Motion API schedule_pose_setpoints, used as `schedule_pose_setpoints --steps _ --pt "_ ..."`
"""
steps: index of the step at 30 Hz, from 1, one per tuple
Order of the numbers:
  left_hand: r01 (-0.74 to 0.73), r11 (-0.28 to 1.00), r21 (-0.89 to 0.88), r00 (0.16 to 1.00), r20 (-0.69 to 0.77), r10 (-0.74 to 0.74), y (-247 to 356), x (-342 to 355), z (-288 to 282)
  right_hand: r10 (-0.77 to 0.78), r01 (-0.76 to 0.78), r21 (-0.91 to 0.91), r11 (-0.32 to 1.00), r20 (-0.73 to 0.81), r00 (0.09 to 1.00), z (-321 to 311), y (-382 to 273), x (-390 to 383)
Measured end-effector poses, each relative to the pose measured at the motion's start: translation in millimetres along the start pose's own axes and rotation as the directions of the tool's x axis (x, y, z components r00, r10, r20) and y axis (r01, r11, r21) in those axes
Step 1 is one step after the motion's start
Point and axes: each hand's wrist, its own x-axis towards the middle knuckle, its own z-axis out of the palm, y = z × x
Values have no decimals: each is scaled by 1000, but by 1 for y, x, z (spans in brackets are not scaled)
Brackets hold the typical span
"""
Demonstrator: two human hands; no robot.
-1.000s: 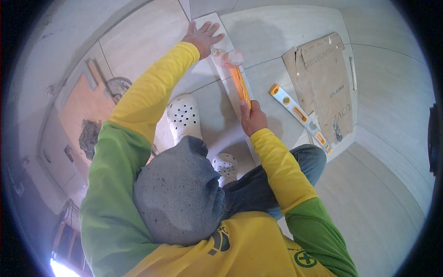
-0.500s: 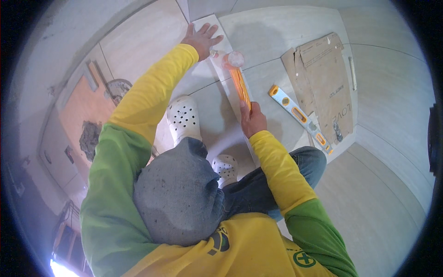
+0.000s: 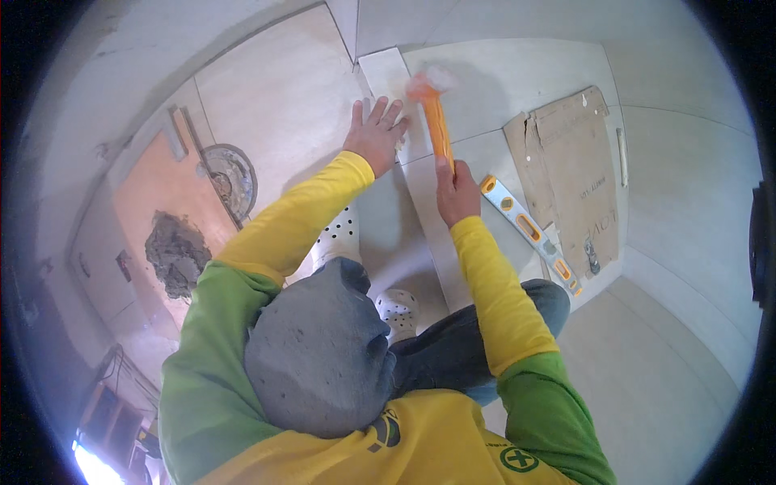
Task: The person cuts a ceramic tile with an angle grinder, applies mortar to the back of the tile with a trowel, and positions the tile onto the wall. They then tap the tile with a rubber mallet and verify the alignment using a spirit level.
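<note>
There, the left hand (image 3: 373, 134) lay flat with fingers spread on the narrow tile (image 3: 388, 73), while the right hand (image 3: 457, 191) was closed around the handle of the orange mallet (image 3: 437, 125), whose blurred head hovered over the tile just beside the left fingertips.

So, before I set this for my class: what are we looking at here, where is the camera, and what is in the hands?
It is one wide fisheye picture from a camera worn on a person's head, looking down, so straight edges bend. The left hand lies flat on a narrow pale tile on the floor. The right hand grips an orange-handled mallet, its blurred head over that tile. Beside it lie a spirit level and a sheet of cardboard. To the left sit a heap of grey mortar and a round pan.
</note>
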Motion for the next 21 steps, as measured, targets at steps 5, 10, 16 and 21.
schedule_pose_setpoints --steps 5,10,16,21 --pt "21 996 -84 999 29 -19 -2 -2 -3 -76 77 -42 996 17 997 18 -26 21" --pt "20 994 -104 997 73 -13 -3 -3 -10 -64 68 -132 989 36 997 27 -34 35" --pt "24 985 -169 998 59 -14 -5 -4 -12 -61 66 -152 986 33 998 28 -31 37" --pt "22 987 -158 999 49 -15 -5 -3 -11 -39 46 -140 989 50 998 26 -31 36"
